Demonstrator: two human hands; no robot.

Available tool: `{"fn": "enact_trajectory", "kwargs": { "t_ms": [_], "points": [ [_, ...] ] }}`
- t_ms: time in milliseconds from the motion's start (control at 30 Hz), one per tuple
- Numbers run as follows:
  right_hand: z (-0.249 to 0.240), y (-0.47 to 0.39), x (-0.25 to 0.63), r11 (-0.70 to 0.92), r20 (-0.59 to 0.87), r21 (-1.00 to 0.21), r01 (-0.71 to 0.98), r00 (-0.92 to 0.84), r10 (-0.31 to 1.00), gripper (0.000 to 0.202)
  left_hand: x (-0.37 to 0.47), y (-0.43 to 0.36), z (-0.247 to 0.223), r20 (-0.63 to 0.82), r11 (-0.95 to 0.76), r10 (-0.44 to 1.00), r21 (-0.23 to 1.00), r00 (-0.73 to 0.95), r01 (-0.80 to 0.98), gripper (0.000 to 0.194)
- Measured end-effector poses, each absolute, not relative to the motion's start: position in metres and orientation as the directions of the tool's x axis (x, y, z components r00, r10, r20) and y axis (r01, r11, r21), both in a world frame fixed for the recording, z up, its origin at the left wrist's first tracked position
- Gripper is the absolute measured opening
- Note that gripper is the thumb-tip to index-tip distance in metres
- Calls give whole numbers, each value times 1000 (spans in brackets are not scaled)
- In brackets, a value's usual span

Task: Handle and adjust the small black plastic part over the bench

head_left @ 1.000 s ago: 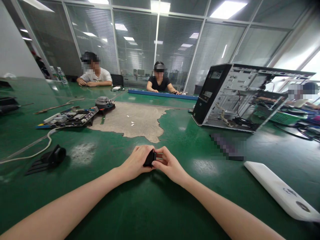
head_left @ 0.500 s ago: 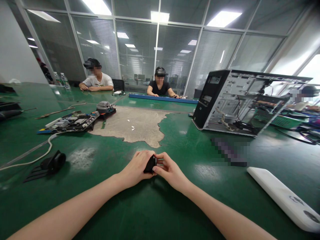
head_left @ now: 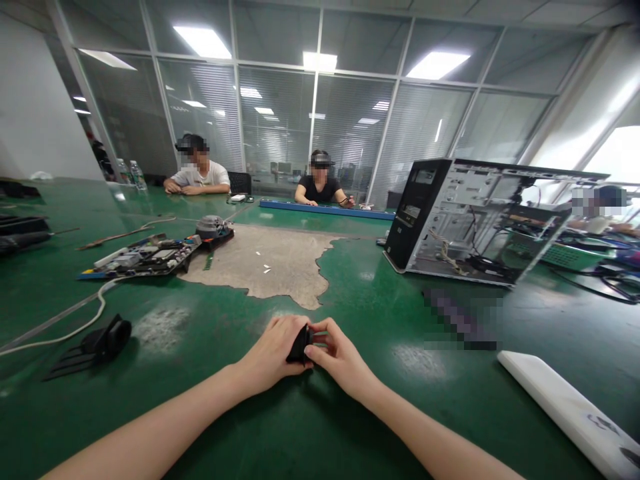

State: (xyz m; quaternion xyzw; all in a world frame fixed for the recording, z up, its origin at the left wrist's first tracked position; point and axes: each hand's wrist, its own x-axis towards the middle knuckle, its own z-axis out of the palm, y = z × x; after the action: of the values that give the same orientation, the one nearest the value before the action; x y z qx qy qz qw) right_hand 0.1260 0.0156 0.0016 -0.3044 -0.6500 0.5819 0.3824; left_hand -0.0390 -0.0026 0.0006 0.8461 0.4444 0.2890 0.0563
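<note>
Both hands meet over the green tabletop (head_left: 240, 427), close in front of me. A small black part (head_left: 299, 345) sits between them; it looks like plastic, but its kind is hidden by the fingers. My left hand (head_left: 277, 343) wraps round it from the left, its fingers mostly out of sight. From the right, my right hand (head_left: 337, 350) pinches its edge between thumb and fingertips. Off to the left lies a black bracket-like piece with a round ring (head_left: 103, 340), touched by neither hand.
A circuit board (head_left: 145, 257) and a round fan cooler (head_left: 214, 228) stand left of a worn bare patch (head_left: 270, 260). At right are an opened computer case (head_left: 435, 223), a blurred dark strip (head_left: 460, 320) and a white slab (head_left: 565, 407). Two people sit across the table.
The whole scene sits slightly lower in the picture, as the head view has tilted up. Both hands keep their hold on the black part. The person opposite has raised one hand a little.
</note>
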Motion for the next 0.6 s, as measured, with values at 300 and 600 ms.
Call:
{"fn": "enact_trajectory", "kwargs": {
  "t_ms": [300,600],
  "points": [
    [2,15,126,197,208,-977,-76,-505,838,23,-40,-2,0,431,-598,787,357,441,718,52],
    [-2,16,129,138,165,-986,-92,-560,812,32,-40,0,-1,411,-594,792,351,451,724,53]
  ]
}}
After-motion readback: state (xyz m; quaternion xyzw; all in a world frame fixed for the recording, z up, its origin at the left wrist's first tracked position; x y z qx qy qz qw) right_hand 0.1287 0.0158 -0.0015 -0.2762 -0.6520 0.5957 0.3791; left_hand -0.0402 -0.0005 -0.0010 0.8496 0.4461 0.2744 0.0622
